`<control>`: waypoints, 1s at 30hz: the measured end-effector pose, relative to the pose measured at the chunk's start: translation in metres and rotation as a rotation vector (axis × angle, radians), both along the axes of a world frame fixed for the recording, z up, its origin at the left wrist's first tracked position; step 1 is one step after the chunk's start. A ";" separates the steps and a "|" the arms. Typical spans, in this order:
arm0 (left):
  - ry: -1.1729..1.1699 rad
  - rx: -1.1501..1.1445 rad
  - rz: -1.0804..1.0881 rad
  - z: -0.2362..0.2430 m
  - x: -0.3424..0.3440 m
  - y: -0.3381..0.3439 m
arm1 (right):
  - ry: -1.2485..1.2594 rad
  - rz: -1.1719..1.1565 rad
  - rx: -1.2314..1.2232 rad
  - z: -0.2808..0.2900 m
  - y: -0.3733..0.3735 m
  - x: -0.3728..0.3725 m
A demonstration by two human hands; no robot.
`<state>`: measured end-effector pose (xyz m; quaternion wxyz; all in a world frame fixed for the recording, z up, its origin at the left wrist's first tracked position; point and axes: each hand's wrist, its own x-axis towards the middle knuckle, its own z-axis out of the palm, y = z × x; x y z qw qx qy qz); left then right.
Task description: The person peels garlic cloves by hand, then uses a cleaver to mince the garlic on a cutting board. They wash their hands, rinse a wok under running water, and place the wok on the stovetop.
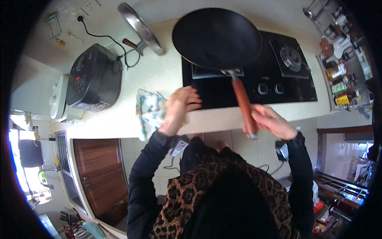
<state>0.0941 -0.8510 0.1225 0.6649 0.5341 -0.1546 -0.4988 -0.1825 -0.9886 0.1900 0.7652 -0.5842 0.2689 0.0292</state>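
Observation:
A black wok (217,38) with a reddish-brown wooden handle (242,100) is over the left side of the black gas hob (215,93). My right hand (272,121) is closed around the end of that handle. Whether the wok rests on its burner or is lifted, I cannot tell. At the hob's front left corner, my left hand (182,105) hovers with fingers loosely bent and apart, nothing in them. Just left of it, a white cloth with a blue and green pattern (150,111) lies on the counter (127,99), partly behind my wrist.
A dark rice cooker (94,77) stands on the left of the counter. Behind it, a metal-rimmed lid (141,30) leans on the wall. The right burner (290,58) is uncovered. Bottles and jars crowd a rack (340,75) at the far right.

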 end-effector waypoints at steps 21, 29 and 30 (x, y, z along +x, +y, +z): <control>0.410 -0.022 -0.094 0.010 -0.107 -0.089 | -0.393 -0.595 0.346 -0.030 -0.075 -0.047; 0.537 -0.111 -0.092 0.013 -0.114 -0.087 | -0.431 -0.526 0.763 -0.038 -0.075 -0.047; 0.529 -0.109 -0.080 0.014 -0.116 -0.087 | -0.440 -0.525 0.798 -0.039 -0.076 -0.047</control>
